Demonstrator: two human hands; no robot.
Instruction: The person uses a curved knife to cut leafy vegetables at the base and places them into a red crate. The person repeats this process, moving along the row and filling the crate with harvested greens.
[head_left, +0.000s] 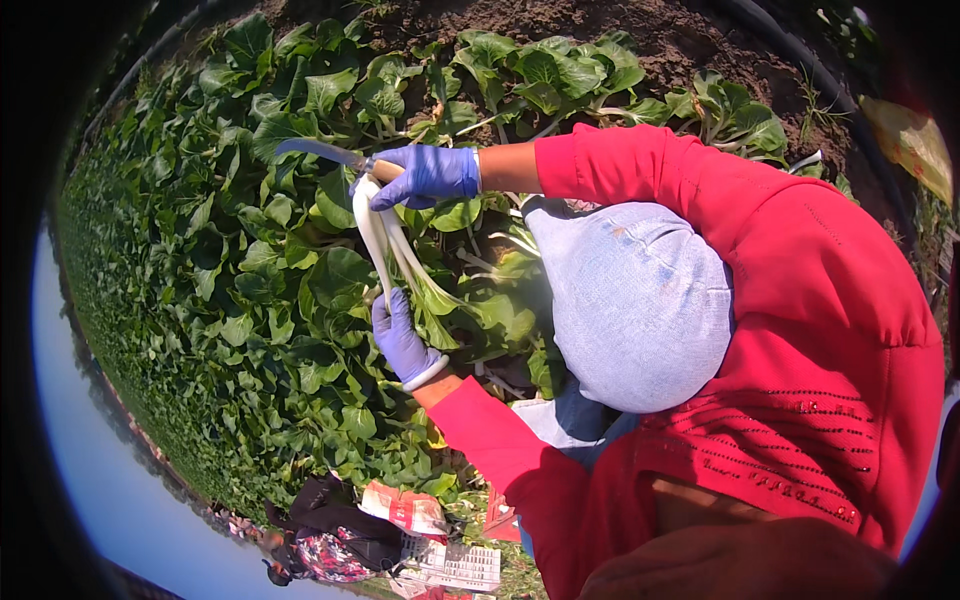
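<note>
My right hand (427, 174), in a thin purple glove, grips the wooden handle (386, 170) of a knife. Its curved metal blade (319, 150) points away to the left. Against the same hand is the base of a leafy green with long white stalks (369, 217), like bok choy. My left hand (403, 337), gloved alike, pinches the end of one stalk lower in the view. The plant's other stalks and green leaves (435, 296) hang between the two hands. The fingers behind the base are partly hidden.
Dense rows of leafy greens (247, 255) spread ahead. Cut plants (502, 315) lie beside my denim-covered knee (637, 307). Bare soil (675, 45) and a dark hose (795, 52) run along the top. Another person (330, 532) in dark and flowered clothes is near printed bags (405, 510).
</note>
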